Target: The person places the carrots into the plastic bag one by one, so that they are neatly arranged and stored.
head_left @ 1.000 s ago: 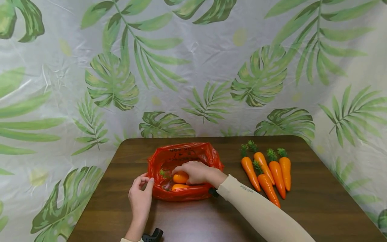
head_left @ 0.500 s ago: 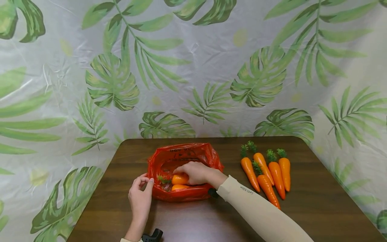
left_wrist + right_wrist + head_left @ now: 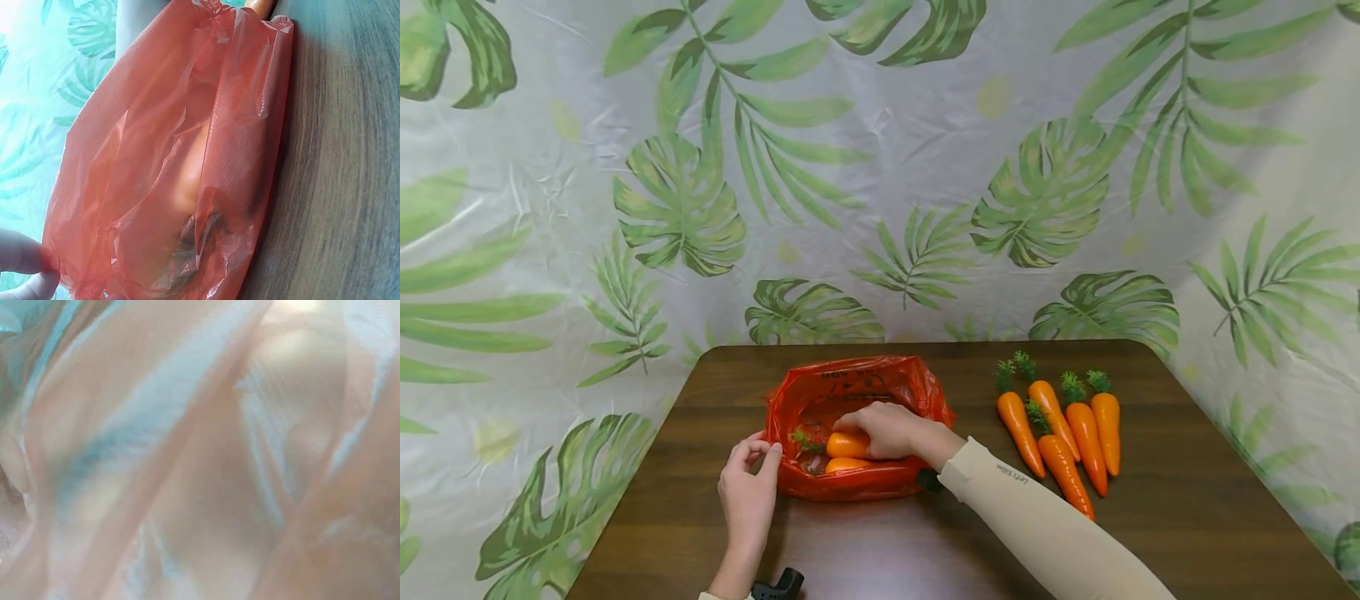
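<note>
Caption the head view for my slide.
Left hand pinches a thin red plastic bag; right hand holds a glossy orange carrot inside; five green-topped orange carrots lie outside.

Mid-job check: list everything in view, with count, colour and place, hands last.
Carrots on table: five, orange with green tops, right of the bag
Carrots in bag: at least two, orange, partly hidden
Bag: one, red with dark print, open on the table
Table: one, brown wood-grain, under the bag
Backdrop: one, pale with green leaves, behind the table
Wrist devices: two, black, one at each wrist
Sleeves: two, beige, on the arms
Left hand: one, bare, pinching the bag's left rim
Right hand: one, bare, inside the bag, gripping a carrot
</note>
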Demonstrator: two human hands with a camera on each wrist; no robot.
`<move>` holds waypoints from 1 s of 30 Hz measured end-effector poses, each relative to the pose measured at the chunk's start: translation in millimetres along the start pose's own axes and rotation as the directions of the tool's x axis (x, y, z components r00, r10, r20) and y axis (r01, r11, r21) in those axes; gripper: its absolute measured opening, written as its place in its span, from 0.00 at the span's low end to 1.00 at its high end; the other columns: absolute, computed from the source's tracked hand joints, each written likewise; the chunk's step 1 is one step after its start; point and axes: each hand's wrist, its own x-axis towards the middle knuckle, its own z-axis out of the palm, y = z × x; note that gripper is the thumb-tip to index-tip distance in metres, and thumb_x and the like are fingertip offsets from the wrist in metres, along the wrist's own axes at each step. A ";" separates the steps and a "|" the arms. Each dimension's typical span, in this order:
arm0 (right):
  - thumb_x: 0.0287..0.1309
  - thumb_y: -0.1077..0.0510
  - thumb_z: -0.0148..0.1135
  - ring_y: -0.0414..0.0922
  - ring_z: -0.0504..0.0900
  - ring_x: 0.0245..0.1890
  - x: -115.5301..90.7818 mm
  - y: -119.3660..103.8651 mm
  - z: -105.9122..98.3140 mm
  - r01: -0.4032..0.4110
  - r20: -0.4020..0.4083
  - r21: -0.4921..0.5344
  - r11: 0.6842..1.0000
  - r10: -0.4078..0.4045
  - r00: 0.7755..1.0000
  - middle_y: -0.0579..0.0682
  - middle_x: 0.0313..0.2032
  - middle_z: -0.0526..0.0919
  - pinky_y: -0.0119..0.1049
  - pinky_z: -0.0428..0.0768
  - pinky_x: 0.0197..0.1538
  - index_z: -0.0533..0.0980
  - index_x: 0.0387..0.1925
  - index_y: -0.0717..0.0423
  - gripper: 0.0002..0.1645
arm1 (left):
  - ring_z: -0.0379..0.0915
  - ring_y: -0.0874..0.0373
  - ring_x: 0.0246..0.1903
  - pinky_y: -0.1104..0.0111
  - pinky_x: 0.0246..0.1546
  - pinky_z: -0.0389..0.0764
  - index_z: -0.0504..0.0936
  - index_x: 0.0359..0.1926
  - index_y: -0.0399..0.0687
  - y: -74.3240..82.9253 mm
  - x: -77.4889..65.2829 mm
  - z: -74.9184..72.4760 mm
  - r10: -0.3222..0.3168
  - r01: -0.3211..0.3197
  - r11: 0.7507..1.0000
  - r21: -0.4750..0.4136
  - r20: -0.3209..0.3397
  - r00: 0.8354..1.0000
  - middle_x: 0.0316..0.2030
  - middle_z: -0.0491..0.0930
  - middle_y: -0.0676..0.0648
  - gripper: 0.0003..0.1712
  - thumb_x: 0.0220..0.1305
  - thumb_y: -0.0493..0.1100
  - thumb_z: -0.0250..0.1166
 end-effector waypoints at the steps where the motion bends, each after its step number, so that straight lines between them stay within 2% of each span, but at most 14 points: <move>1: 0.58 0.62 0.69 0.40 0.81 0.51 -0.2 0.2 0.1 -0.002 0.004 0.004 1.000 0.002 1.000 0.36 0.54 0.82 0.42 0.77 0.59 0.75 0.65 0.38 0.34 | 0.78 0.41 0.52 0.45 0.58 0.73 0.80 0.32 0.40 0.0 0.2 0.2 0.002 -0.002 1.000 0.002 -0.001 1.000 0.53 0.83 0.41 0.07 0.65 0.38 0.69; 8: 0.56 0.62 0.70 0.40 0.80 0.50 -1.1 -0.1 -0.8 -0.003 0.006 0.011 1.000 0.003 1.000 0.36 0.54 0.81 0.42 0.76 0.59 0.75 0.66 0.39 0.35 | 0.79 0.41 0.52 0.46 0.58 0.74 0.80 0.32 0.39 -0.1 0.8 0.6 0.004 -0.004 1.000 0.000 -0.002 1.000 0.52 0.83 0.41 0.07 0.64 0.38 0.69; 13: 0.57 0.59 0.70 0.40 0.81 0.49 -1.5 -2.6 -3.6 0.000 -0.006 0.008 1.000 0.000 1.000 0.37 0.53 0.82 0.43 0.77 0.58 0.76 0.64 0.40 0.32 | 0.78 0.41 0.53 0.45 0.59 0.73 0.80 0.33 0.39 0.8 0.1 -0.2 -0.008 0.008 1.000 -0.010 0.006 1.000 0.53 0.82 0.41 0.07 0.65 0.38 0.69; 18: 0.59 0.56 0.70 0.43 0.81 0.51 -3.9 -5.5 -11.6 -0.047 -0.028 0.034 0.998 0.048 0.998 0.42 0.55 0.82 0.44 0.79 0.55 0.76 0.65 0.41 0.32 | 0.78 0.41 0.53 0.45 0.59 0.73 0.81 0.33 0.39 1.4 -0.4 -0.2 -0.019 0.020 1.000 -0.013 0.009 1.000 0.53 0.82 0.41 0.07 0.65 0.39 0.69; 21: 0.58 0.57 0.70 0.44 0.79 0.54 -6.6 -6.6 -18.7 -0.079 -0.045 0.048 0.996 0.081 0.996 0.44 0.58 0.81 0.42 0.80 0.50 0.75 0.66 0.41 0.34 | 0.78 0.41 0.53 0.45 0.59 0.73 0.80 0.33 0.39 0.7 -0.2 0.2 -0.019 0.019 1.000 -0.009 0.008 1.000 0.53 0.82 0.41 0.07 0.65 0.39 0.69; 24: 0.59 0.57 0.71 0.44 0.78 0.55 -10.2 -7.7 -27.2 -0.096 -0.071 0.047 0.994 0.099 0.993 0.45 0.60 0.79 0.41 0.79 0.49 0.73 0.67 0.41 0.35 | 0.78 0.42 0.53 0.46 0.58 0.73 0.80 0.33 0.40 -1.2 0.4 0.2 -0.017 0.017 1.000 -0.004 0.004 1.000 0.53 0.82 0.42 0.07 0.65 0.39 0.69; 30: 0.60 0.56 0.71 0.47 0.79 0.55 -21.3 -8.3 -42.6 -0.115 -0.150 0.080 0.990 0.126 0.981 0.44 0.56 0.80 0.40 0.80 0.50 0.73 0.67 0.42 0.34 | 0.78 0.43 0.53 0.46 0.58 0.74 0.80 0.33 0.41 -1.2 0.1 0.1 -0.022 0.022 1.000 0.000 0.003 1.000 0.53 0.82 0.43 0.07 0.65 0.39 0.69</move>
